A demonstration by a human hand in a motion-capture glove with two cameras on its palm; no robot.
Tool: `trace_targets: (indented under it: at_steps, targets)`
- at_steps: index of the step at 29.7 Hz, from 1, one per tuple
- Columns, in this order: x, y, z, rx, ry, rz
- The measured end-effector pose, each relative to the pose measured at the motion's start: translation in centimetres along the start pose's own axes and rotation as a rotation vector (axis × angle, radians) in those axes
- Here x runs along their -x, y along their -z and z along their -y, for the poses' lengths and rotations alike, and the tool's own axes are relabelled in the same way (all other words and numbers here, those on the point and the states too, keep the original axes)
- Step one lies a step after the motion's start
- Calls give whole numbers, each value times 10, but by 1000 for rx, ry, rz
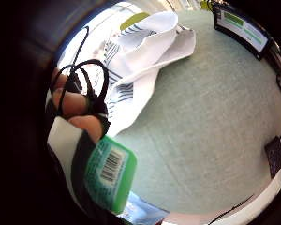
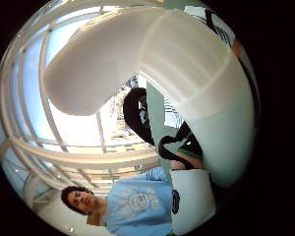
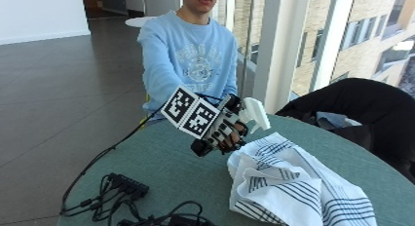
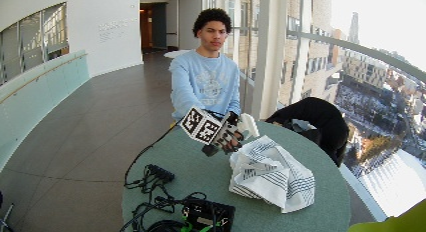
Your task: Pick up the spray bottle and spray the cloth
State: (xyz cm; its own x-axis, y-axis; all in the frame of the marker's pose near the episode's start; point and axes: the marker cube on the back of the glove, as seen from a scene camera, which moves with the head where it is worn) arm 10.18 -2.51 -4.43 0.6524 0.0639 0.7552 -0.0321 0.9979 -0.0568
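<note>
We see the gloved right hand (image 3: pixel 223 130) curled around the spray bottle (image 3: pixel 254 114), lifted just beside the cloth (image 3: pixel 292 184). The bottle's white plastic nozzle is smooth and curved; the crumpled, striped white cloth lies on the round green worktop (image 3: pixel 162 162).

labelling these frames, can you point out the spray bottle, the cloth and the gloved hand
spray bottle (image 3: pixel 254 114), outside view, on its white spray head.
cloth (image 3: pixel 285 184), outside view, on the middle of the crumpled striped fabric.
right hand (image 3: pixel 223 131), outside view, on the gloved fingers curled round the bottle.
</note>
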Motion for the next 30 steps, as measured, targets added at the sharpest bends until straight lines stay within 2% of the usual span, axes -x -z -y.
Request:
trace_targets:
  at_steps: [23,30]
  targets:
    - [-3,0,2,4,-2,-20]
    - [13,-13,-3,17,62,-19]
